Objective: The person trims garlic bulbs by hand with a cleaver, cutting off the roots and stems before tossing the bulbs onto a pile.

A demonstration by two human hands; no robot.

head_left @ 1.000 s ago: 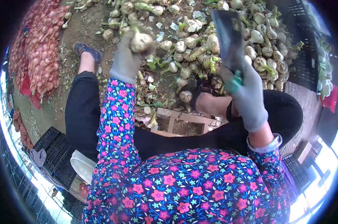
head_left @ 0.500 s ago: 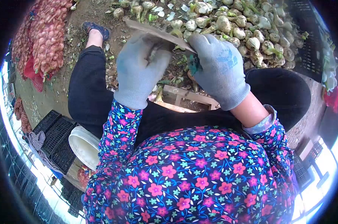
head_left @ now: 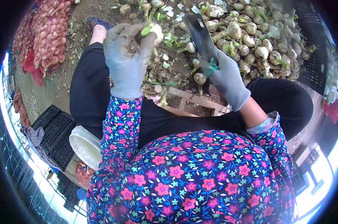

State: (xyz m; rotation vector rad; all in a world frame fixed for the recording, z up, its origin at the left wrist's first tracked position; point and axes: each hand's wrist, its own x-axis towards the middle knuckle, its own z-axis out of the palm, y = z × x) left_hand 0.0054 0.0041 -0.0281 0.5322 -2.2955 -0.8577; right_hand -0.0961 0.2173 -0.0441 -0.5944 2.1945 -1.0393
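My gloved left hand (head_left: 126, 56) is closed around a whitish garlic bulb (head_left: 157, 33), with the pale green cut end of its stem facing me. Part of the bulb is hidden by the fingers. In my gloved right hand (head_left: 228, 76) is a broad-bladed knife (head_left: 200, 35), its blade pointing up and to the left and green wrapping showing near the grip. Blade and bulb are apart. Beyond the knife lies a heap of garlic bulbs (head_left: 251, 44) with stubby stems.
A wooden frame (head_left: 191, 98) sits between my legs. Filled red net bags (head_left: 49, 35) stand at the far left. Black crates (head_left: 55, 130) and a white bucket (head_left: 85, 145) are at my left side. Another black crate (head_left: 310, 52) borders the heap. Peel scraps litter the ground.
The knife has swung away from my left hand, and its blade now points up. My hands have moved apart. The bulb and its cut stem now show in my left hand.
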